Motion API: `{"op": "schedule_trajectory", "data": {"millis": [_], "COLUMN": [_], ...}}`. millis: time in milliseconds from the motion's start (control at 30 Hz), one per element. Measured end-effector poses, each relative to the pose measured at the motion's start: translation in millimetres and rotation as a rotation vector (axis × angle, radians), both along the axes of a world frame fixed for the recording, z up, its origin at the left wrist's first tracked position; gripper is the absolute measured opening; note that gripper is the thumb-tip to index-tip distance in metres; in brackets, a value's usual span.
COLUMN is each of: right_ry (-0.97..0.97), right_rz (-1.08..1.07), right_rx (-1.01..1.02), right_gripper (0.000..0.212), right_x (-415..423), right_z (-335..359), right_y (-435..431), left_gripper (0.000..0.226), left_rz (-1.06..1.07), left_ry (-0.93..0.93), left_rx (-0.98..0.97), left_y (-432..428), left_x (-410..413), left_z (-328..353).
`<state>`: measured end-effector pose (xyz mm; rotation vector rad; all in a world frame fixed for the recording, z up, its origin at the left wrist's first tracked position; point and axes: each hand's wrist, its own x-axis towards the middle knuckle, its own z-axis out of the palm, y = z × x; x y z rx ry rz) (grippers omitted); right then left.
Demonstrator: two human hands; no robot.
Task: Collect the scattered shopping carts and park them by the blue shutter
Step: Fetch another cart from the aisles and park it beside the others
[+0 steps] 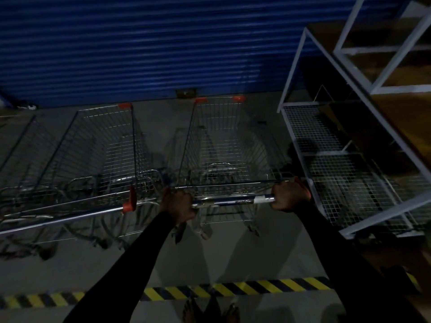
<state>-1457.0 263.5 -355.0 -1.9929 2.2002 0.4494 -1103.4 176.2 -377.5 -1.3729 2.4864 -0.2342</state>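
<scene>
A wire shopping cart (224, 145) with orange corner caps stands in front of me, its nose close to the blue shutter (140, 47). My left hand (179, 203) grips the left end of its handle bar (233, 200) and my right hand (290, 194) grips the right end. Both arms wear black sleeves. A second cart (105, 148) stands parked just to the left, also facing the shutter, its handle (65, 217) ending in an orange cap. Part of a third cart (18, 145) shows at the far left edge.
A white metal rack (326, 136) with mesh shelves stands close on the right of the held cart. Yellow-and-black hazard tape (233, 289) crosses the grey floor behind the carts. My feet (212, 311) show at the bottom. The scene is dim.
</scene>
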Motion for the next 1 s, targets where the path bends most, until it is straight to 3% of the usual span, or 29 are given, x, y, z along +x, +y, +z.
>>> {"op": "schedule_trajectory", "data": {"millis": [233, 333, 467, 600, 700, 833, 1000], "right_ry": [0.045, 0.06, -0.162, -0.422, -0.442, -0.474, -0.532], "right_rz": [0.075, 0.072, 0.183, 0.218, 0.248, 0.328, 0.356], "right_rx": [-0.02, -0.074, -0.139, -0.118, -0.178, -0.251, -0.353], "right_gripper": [0.049, 0.059, 0.074, 0.075, 0.076, 0.073, 0.065], "right_x": [-2.3, -2.3, 11.1, 66.2, 118.4, 187.9, 288.0], "right_z": [13.2, 16.3, 30.7, 37.6, 40.6, 55.2, 82.8], "right_y": [9.4, 19.3, 19.6, -0.3, -16.0, -45.1, -83.1], "left_gripper": [0.052, 0.052, 0.063, 0.079, 0.068, 0.063, 0.055], "left_rz": [0.069, 0.036, -0.026, 0.04, 0.101, 0.247, 0.385], "left_ry": [0.089, 0.239, 0.472, 0.626, 0.572, 0.558, 0.626], "left_rx": [0.083, 0.145, 0.174, 0.093, -0.07, -0.046, -0.171], "left_y": [15.5, 22.5, 30.9, 41.7, 45.9, 43.9, 44.3], "left_x": [-3.6, 2.1, 24.0, 64.4, 95.9, 151.1, 229.2], "left_z": [8.2, 11.1, 24.8, 45.8, 58.5, 73.3, 93.5]}}
